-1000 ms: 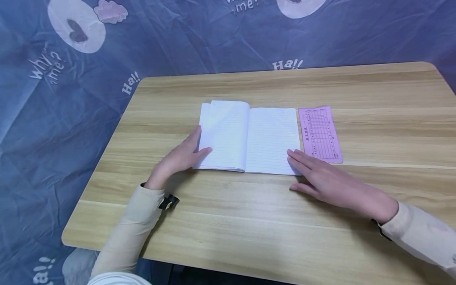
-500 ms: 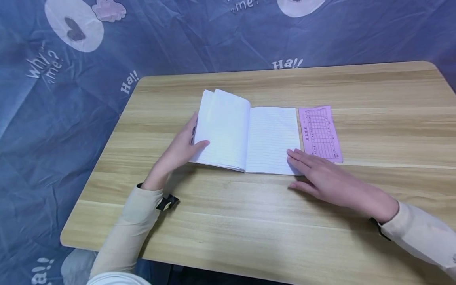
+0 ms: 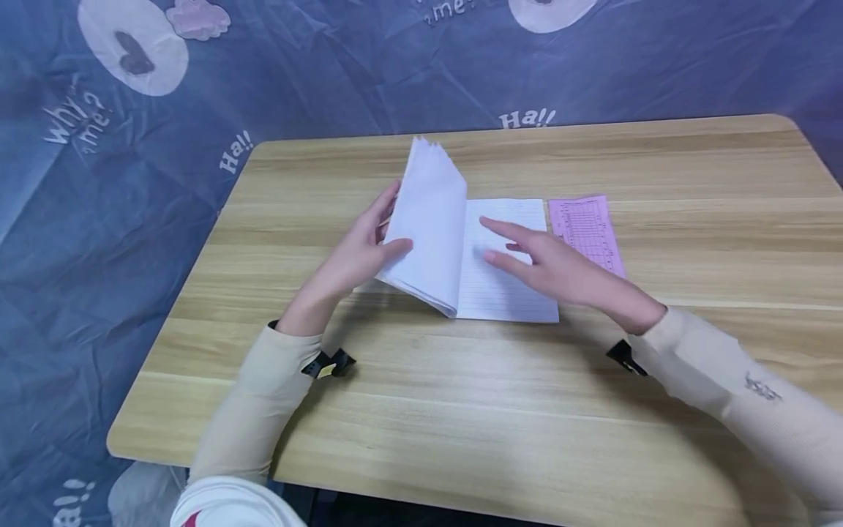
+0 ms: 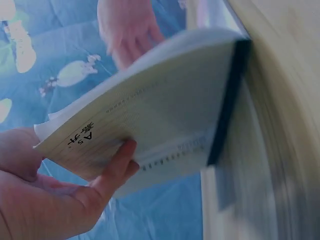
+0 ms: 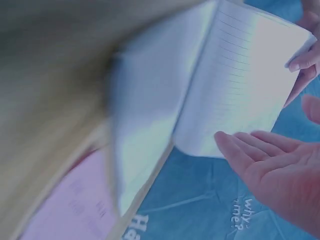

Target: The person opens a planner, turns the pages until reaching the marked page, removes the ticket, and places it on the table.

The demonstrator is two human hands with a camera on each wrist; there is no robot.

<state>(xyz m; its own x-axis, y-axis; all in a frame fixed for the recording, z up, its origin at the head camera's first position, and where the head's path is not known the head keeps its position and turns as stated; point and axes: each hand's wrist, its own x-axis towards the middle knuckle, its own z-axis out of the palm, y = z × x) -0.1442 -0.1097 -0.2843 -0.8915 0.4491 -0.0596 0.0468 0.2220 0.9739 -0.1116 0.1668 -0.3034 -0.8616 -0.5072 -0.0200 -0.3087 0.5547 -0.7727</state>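
Note:
An open lined notebook [image 3: 431, 219] lies on the table, its left half lifted and tilted up toward the right. My left hand [image 3: 352, 260] grips that half by its outer edge, thumb on the pages and fingers behind the cover. In the left wrist view the pale cover [image 4: 175, 110] shows printed characters and a dark spine strip [image 4: 231, 100]. My right hand [image 3: 569, 271] hovers over the flat right page [image 3: 507, 300], fingers extended toward the raised pages and holding nothing. In the right wrist view its fingertips [image 5: 222, 140] appear near the page edge; contact cannot be told.
A pink printed slip [image 3: 586, 227] lies just right of the notebook, partly covered by the right hand. The wooden table [image 3: 461, 424] has a rounded back corner on each side. A blue patterned cloth [image 3: 342, 73] hangs behind it.
My left hand has raised the notebook's left half and swung it to the right. My right hand has left the lower right page corner and moved up and left over the page.

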